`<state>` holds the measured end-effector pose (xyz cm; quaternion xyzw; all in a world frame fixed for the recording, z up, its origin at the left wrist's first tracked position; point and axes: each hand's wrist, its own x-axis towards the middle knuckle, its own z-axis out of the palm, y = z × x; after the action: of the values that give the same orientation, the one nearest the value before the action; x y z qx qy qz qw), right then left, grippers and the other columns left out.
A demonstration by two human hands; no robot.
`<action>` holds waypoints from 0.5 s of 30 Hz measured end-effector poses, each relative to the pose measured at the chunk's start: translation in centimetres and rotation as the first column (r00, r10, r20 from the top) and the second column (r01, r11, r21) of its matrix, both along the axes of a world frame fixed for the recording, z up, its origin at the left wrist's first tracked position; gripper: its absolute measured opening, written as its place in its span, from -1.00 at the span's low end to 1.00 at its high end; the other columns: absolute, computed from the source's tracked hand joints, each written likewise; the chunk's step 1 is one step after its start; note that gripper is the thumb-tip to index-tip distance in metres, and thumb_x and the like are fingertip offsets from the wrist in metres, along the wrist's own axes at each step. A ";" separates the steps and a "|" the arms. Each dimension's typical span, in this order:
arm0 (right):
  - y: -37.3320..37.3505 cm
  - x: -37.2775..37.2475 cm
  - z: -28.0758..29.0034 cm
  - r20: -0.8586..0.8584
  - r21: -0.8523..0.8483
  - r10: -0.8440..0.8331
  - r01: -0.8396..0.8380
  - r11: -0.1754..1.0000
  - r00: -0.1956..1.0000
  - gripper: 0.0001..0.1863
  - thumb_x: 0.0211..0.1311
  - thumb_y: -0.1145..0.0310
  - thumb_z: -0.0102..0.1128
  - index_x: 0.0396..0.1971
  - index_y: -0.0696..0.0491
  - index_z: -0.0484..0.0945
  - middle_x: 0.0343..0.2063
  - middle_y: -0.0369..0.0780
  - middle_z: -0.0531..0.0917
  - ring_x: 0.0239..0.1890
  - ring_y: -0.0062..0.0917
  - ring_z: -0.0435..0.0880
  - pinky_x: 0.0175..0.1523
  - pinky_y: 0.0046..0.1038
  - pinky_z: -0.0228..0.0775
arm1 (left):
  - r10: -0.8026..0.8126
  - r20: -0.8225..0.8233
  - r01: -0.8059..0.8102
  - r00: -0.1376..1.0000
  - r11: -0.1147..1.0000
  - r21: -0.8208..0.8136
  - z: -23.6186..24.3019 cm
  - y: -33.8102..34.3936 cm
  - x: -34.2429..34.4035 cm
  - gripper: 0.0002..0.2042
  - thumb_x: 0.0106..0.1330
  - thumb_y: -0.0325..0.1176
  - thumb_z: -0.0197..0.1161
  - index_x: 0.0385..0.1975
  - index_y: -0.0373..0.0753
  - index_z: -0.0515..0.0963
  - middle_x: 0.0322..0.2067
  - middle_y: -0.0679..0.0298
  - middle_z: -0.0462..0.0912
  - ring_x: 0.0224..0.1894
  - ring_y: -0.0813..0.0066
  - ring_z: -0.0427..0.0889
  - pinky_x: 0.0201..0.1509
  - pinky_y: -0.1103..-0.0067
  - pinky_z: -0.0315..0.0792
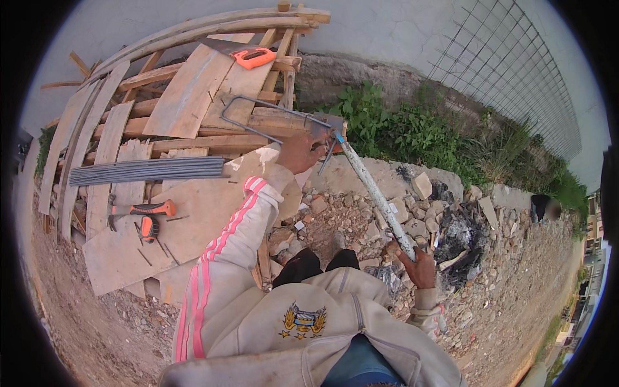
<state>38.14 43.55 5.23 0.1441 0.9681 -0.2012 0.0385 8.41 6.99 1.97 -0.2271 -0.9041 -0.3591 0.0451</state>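
My left hand (303, 151) is closed on a bent steel rod (238, 129), which forms an open rectangular loop across the boards. It is held at a small metal bending plate (334, 124) on the timber's end. My right hand (418, 267) grips the lower end of a long pale pipe (371, 190), whose blue-marked upper end meets the rod at the plate. Several straight rods (145, 171) lie on the plywood to the left, above a hammer (151, 209), an orange tape measure (149, 228) and short loose rods (167, 251). An orange-handled saw (253, 58) rests higher on the boards.
Timber and boards (116, 135) stand against a pale wall. A wire mesh (503, 71) leans at right over weeds (371, 119). Rubble (322, 213) and a charred heap (461, 238) surround my feet. A person in dark clothing (539, 206) is in the right background.
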 end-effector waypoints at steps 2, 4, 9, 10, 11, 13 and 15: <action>0.8 -0.6 -0.6 -0.022 -0.143 0.000 -0.003 0.990 1.000 -0.50 0.15 -0.05 0.45 -0.28 0.16 0.68 -0.53 -0.01 0.68 -0.45 -0.19 0.71 -0.33 -0.21 0.46 | 0.220 -0.082 -0.222 0.972 0.975 -0.022 1.9 -0.8 -1.2 -0.69 0.24 -0.17 0.30 -0.11 -0.20 0.70 -0.28 -0.02 0.73 -0.13 -0.02 0.70 0.00 0.19 0.56; 0.8 -1.5 -1.1 -0.053 -0.154 0.026 -0.034 0.987 0.998 -0.54 0.12 0.00 0.47 -0.33 0.16 0.67 -0.56 -0.02 0.65 -0.49 -0.19 0.68 -0.34 -0.20 0.44 | 0.309 -0.267 -0.338 0.913 0.939 -0.069 1.3 -3.8 -3.5 -0.66 0.26 -0.16 0.29 -0.02 -0.16 0.67 -0.12 0.00 0.69 0.01 0.01 0.66 0.11 0.17 0.51; 1.2 -1.5 -2.8 -0.129 -0.075 0.003 -0.012 0.997 0.992 -0.58 0.05 0.03 0.49 -0.38 0.13 0.66 -0.60 -0.04 0.64 -0.53 -0.17 0.65 -0.36 -0.20 0.43 | 0.226 -0.289 -0.329 0.930 0.862 -0.384 0.1 -6.5 -7.3 -0.65 0.31 -0.20 0.30 0.08 -0.05 0.62 0.06 0.07 0.61 0.18 0.02 0.55 0.33 0.15 0.33; 1.2 -1.5 -2.7 -0.155 -0.084 -0.005 -0.008 0.996 0.988 -0.61 0.04 0.06 0.48 -0.39 0.11 0.68 -0.61 -0.05 0.64 -0.54 -0.16 0.65 -0.36 -0.20 0.44 | 0.198 -0.283 -0.308 0.938 0.851 -0.426 0.3 -6.7 -7.7 -0.68 0.32 -0.20 0.29 0.06 -0.05 0.61 0.03 0.08 0.61 0.16 0.03 0.56 0.34 0.15 0.32; 1.5 -1.8 -2.6 -0.149 -0.110 -0.006 -0.011 0.994 0.989 -0.62 0.04 0.07 0.47 -0.38 0.11 0.68 -0.61 -0.05 0.64 -0.54 -0.16 0.65 -0.36 -0.20 0.45 | 0.169 -0.276 -0.286 0.946 0.837 -0.466 0.5 -7.0 -8.2 -0.71 0.34 -0.20 0.28 0.03 -0.05 0.60 0.01 0.09 0.61 0.14 0.05 0.57 0.34 0.14 0.31; 1.9 -1.9 -2.4 -0.135 -0.159 -0.022 0.000 0.987 0.991 -0.64 0.05 0.09 0.45 -0.37 0.10 0.69 -0.62 -0.05 0.64 -0.55 -0.17 0.65 -0.36 -0.21 0.46 | 0.078 -0.273 -0.212 0.959 0.835 -0.508 0.3 -8.0 -9.7 -0.75 0.36 -0.19 0.26 -0.02 -0.07 0.56 -0.05 0.09 0.60 0.10 0.04 0.58 0.29 0.16 0.36; 1.1 -1.9 -2.0 -0.185 -0.267 -0.065 0.013 0.964 0.981 -0.67 0.06 0.16 0.44 -0.36 0.14 0.68 -0.61 -0.10 0.63 -0.57 -0.29 0.60 -0.36 -0.25 0.44 | 0.020 -0.226 -0.141 0.974 0.833 -0.535 0.3 -8.4 -10.4 -0.77 0.38 -0.18 0.24 -0.05 -0.09 0.52 -0.11 0.09 0.59 0.06 0.03 0.59 0.22 0.17 0.42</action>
<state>36.21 44.65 3.18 0.1366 0.9288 -0.3421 -0.0402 -2.03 -1.44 2.26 -0.2285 -0.9678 -0.0571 0.0890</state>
